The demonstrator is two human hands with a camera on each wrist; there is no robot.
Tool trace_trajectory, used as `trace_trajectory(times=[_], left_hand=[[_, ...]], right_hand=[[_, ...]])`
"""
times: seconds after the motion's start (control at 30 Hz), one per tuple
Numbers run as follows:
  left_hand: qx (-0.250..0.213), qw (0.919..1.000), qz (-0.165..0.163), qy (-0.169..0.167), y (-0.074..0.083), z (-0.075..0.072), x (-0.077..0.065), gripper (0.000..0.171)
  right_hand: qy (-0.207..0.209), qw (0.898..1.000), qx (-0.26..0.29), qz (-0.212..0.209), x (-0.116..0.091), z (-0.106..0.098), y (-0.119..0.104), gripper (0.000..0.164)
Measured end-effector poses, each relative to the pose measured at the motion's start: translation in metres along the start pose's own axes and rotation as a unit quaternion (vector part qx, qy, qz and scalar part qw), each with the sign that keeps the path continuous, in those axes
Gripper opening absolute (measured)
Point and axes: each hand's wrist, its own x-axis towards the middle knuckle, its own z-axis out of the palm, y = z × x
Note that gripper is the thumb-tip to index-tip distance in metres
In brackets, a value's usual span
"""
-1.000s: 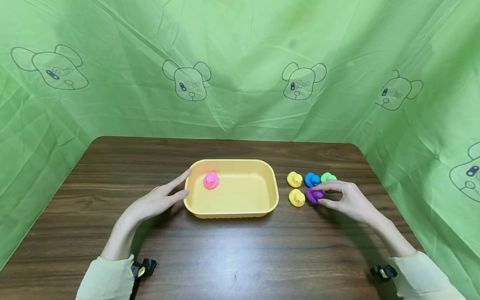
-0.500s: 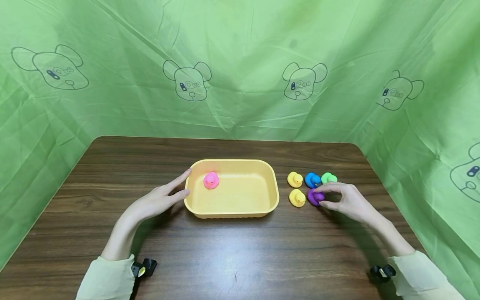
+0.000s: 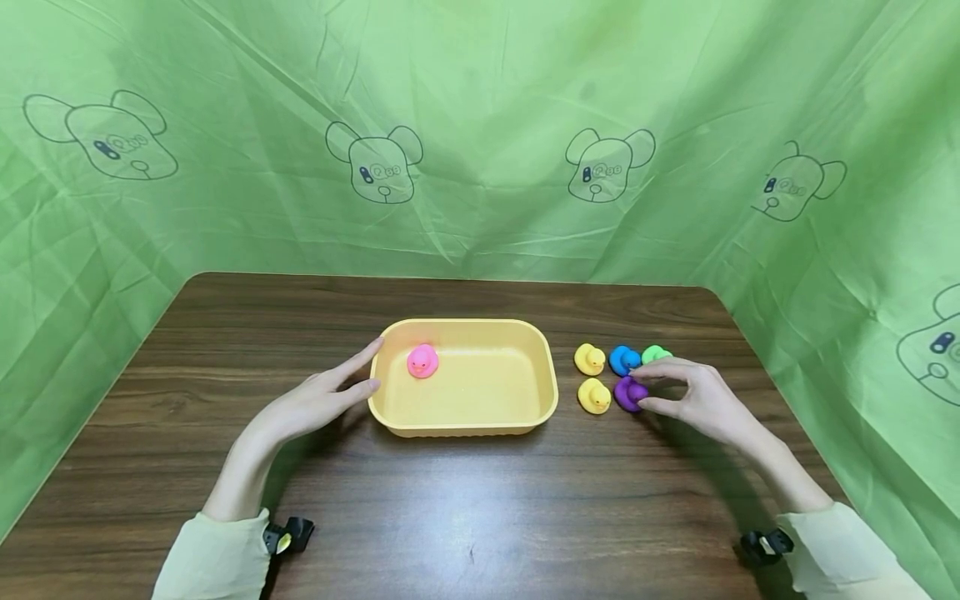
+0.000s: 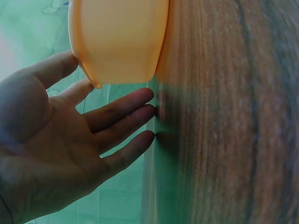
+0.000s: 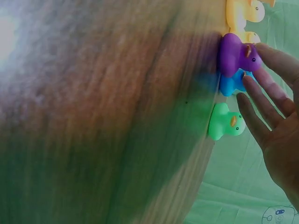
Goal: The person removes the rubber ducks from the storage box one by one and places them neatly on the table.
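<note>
A yellow plastic basin (image 3: 487,392) stands on the table with a pink rubber duck (image 3: 422,361) inside, near its left end. My left hand (image 3: 318,400) touches the basin's left rim with thumb and forefinger; in the left wrist view its other fingers (image 4: 124,109) extend below the rim, apart from the wall. To the right of the basin, my right hand (image 3: 701,402) pinches a purple rubber duck (image 3: 628,395) by the head between thumb and forefinger. That duck sits on the tabletop. In the right wrist view the remaining fingers (image 5: 254,116) are loosely extended beside it.
Behind the purple duck are a blue duck (image 3: 623,360) and a green duck (image 3: 656,353), the latter partly covered by the right hand. Two yellow ducks, one at the back (image 3: 589,359) and one nearer (image 3: 594,396), sit between basin and hand. Green cloth (image 3: 480,208) surrounds the wooden table (image 3: 465,500).
The purple duck has shifted very slightly toward the near side, with the right fingers staying at its head. The left hand and the basin look unchanged.
</note>
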Motion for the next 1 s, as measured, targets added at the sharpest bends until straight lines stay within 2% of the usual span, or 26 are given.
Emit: trace_trajectory(times=[0.13,0.43,0.6,0.8,1.0], left_hand=[[-0.001,1.0,-0.002,-0.001,0.001,0.0,0.0,0.069],[0.002,1.0,-0.003,-0.001,0.001,-0.002,-0.001,0.069],[-0.001,1.0,-0.002,-0.003,0.0,-0.002,0.0,0.069],[0.001,1.0,0.003,0.0,-0.002,-0.001,0.001,0.069],[0.001,1.0,0.008,0.002,-0.004,0.001,0.001,0.07]], right_hand=[[0.02,1.0,0.015,0.01,0.002,-0.002,-0.005,0.037],[0.084,0.995,0.06,-0.012,0.012,-0.002,-0.018,0.028],[0.115,0.991,0.065,-0.032,0.017,0.001,-0.025,0.031],[0.136,0.987,0.063,-0.051,0.023,0.007,-0.032,0.032],[0.142,0.987,0.067,-0.042,0.03,0.014,-0.037,0.03]])
